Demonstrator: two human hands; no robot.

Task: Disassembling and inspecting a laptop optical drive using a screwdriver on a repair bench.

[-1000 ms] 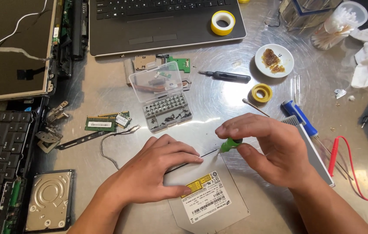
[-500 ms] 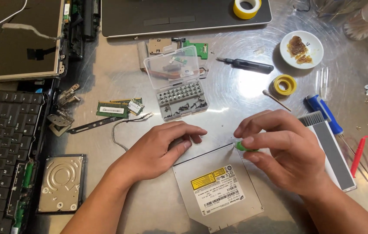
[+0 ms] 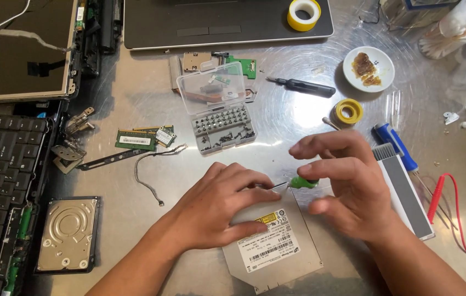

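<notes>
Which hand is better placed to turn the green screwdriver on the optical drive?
Right hand: its fingers close around the green screwdriver. The left hand lies flat on the optical drive, steadying it.

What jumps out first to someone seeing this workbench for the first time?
Two bare hands at the centre: the left hand presses flat on a slim silver optical drive, and the right hand holds a green-handled screwdriver at its top edge. Behind them sits an open clear bit case.

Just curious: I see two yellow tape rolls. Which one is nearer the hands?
The smaller yellow roll on the bare metal table, beside the white dish. The other roll sits farther off on the laptop.
</notes>
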